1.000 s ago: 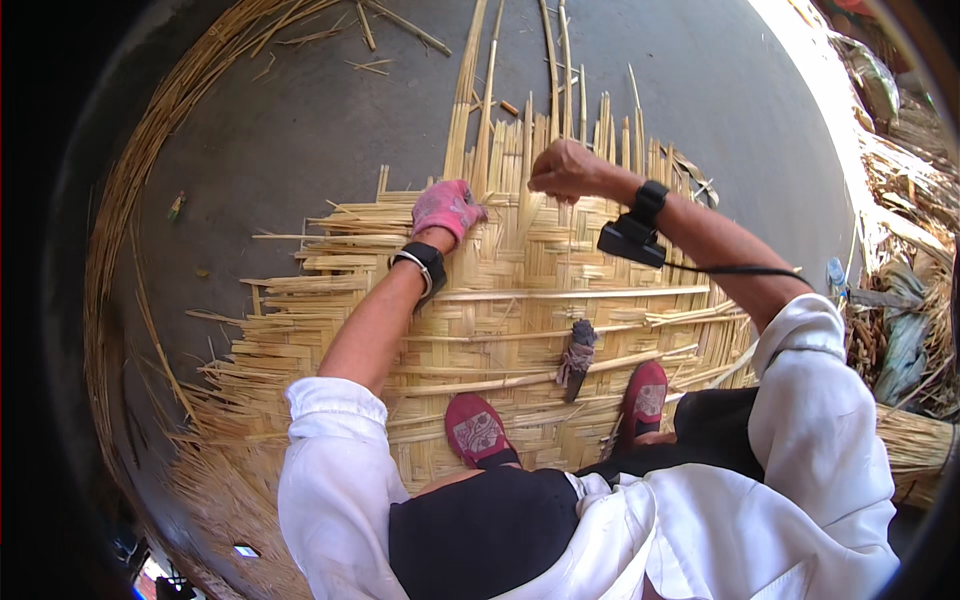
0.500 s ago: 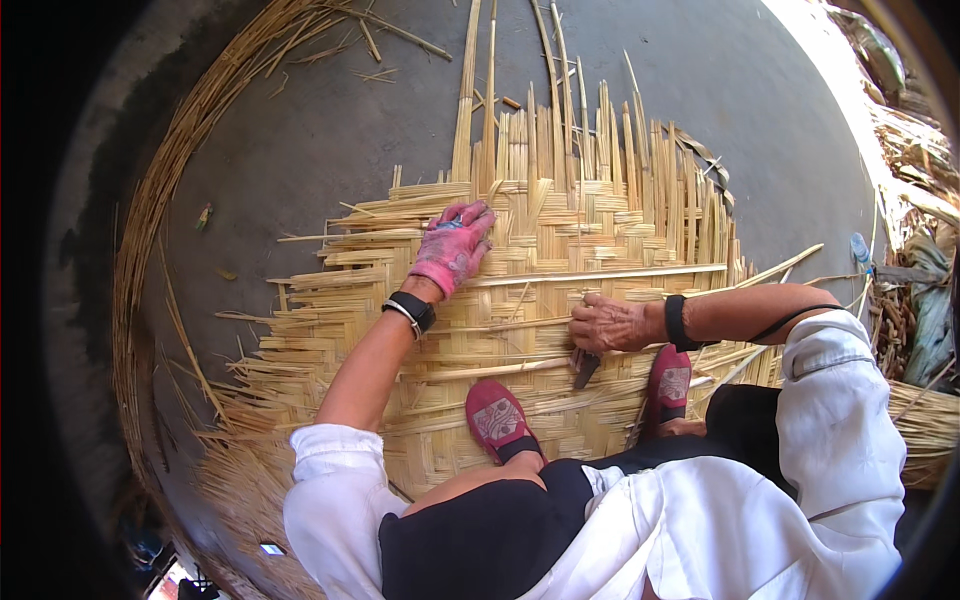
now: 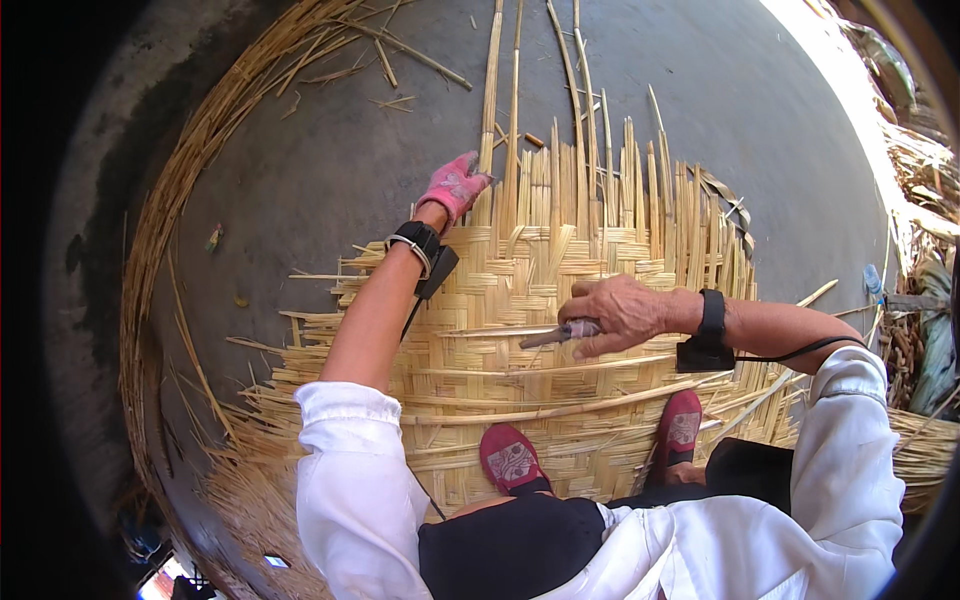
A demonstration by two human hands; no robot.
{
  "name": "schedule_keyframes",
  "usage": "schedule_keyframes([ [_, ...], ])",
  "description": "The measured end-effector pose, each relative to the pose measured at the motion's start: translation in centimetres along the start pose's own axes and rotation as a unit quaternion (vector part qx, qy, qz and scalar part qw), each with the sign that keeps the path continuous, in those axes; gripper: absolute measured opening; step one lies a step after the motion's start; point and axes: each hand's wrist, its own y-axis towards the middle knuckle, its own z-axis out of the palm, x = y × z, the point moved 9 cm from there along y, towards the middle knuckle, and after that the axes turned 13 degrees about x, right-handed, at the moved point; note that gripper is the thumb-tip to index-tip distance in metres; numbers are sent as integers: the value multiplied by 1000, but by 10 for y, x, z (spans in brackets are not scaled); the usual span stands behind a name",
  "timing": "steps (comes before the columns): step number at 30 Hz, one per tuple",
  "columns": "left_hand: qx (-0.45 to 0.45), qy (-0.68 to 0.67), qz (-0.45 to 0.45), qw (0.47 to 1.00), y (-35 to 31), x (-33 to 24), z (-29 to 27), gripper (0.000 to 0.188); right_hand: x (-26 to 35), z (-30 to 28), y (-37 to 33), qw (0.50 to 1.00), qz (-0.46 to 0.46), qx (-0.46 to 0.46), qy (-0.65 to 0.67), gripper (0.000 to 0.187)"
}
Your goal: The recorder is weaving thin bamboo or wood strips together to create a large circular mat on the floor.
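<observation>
A woven mat of pale split-cane strips (image 3: 520,384) lies on the floor beneath me, its far strips standing out unwoven. My left hand (image 3: 455,188), in a pink glove, is at the mat's far left edge, its fingers closed on a long upright strip (image 3: 492,90). Over the middle of the mat, my bare right hand (image 3: 618,312) grips a knife (image 3: 545,340) with a wrapped handle and a short dark blade pointing left. A loose strip (image 3: 490,331) lies crosswise by the blade. The fingertips of the gloved hand are partly hidden.
My red shoes (image 3: 510,458) rest on the mat. Bundled long strips (image 3: 150,260) curve along the left, with scraps (image 3: 395,103) on the grey floor (image 3: 290,170). Dry stalks and leaves (image 3: 915,170) are heaped at the right. Dark bands with black pieces sit on both wrists.
My left hand has moved from the woven part to the far edge and a long strip. My right hand has lifted and turned, bringing the knife blade round to the left.
</observation>
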Motion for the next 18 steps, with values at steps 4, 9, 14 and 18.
schedule_keyframes([
  [4,-11,-143,-69,987,21,10,-5,33,-28,-81,30,980,42,-173,-87,29],
  [9,-7,-325,-23,946,28,-2,-8,26,-53,-106,86,958,81,-243,-130,31],
  [14,-3,-524,43,851,28,-1,4,16,-86,-87,109,943,199,-236,-123,36],
  [18,-108,-587,66,800,1,5,14,12,-97,-73,119,933,207,-258,-144,35],
])
